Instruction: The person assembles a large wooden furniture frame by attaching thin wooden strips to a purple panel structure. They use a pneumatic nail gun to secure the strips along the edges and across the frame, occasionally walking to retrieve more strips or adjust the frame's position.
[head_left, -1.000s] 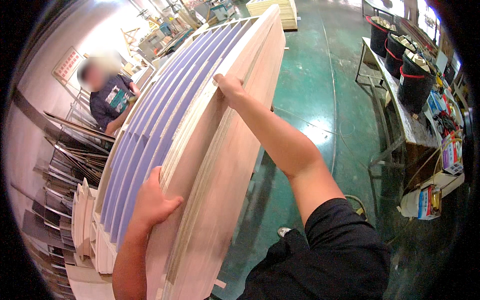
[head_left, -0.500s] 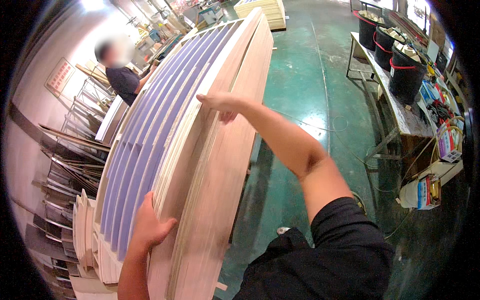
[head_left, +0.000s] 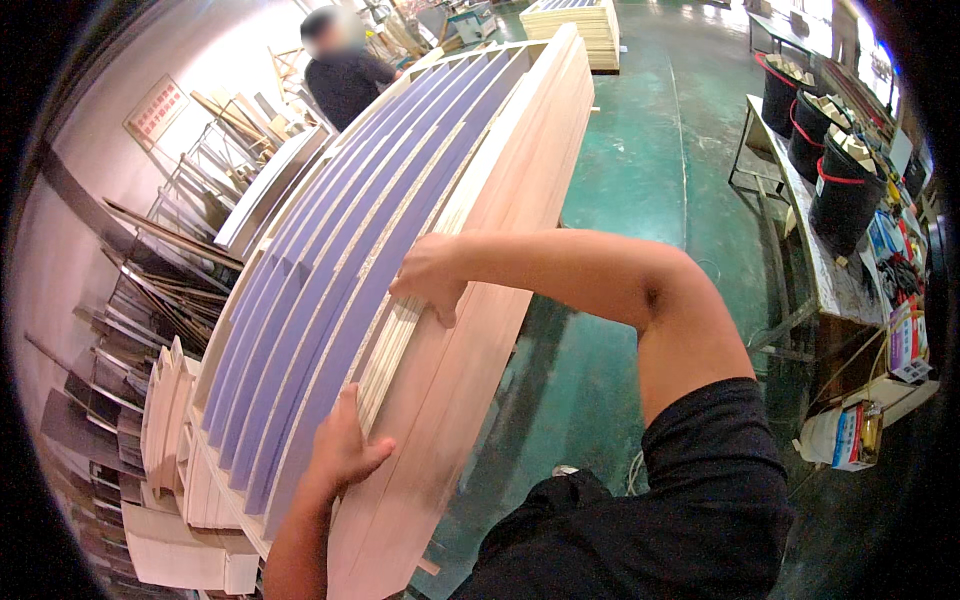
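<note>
A long pale wooden frame (head_left: 487, 165) with curved slats over a blue-purple inside lies on a stack of similar wooden pieces (head_left: 500, 260), which slants away from me. My left hand (head_left: 348, 447) grips the near part of the frame's right edge, its thumb out against the outer side and most fingers hidden. Farther along that same edge, my right hand (head_left: 430, 272) is closed over the rim, with my elbow bent out to the right. At the frame's far left side stands another person (head_left: 345, 85) in dark clothes, whose hands are not clearly seen.
Black buckets (head_left: 845, 205) of wood blocks stand on a workbench (head_left: 835, 285) at right. Curved wooden pieces (head_left: 165, 420) and racks of strips (head_left: 150, 290) line the left wall. Another wooden stack (head_left: 575, 38) is at the back. Green floor (head_left: 640, 190) runs along the right.
My right hand has come nearer along the edge, and its elbow bends more. The gap below the frame's side has narrowed, so the sides now look nearly flush. The view has shifted.
</note>
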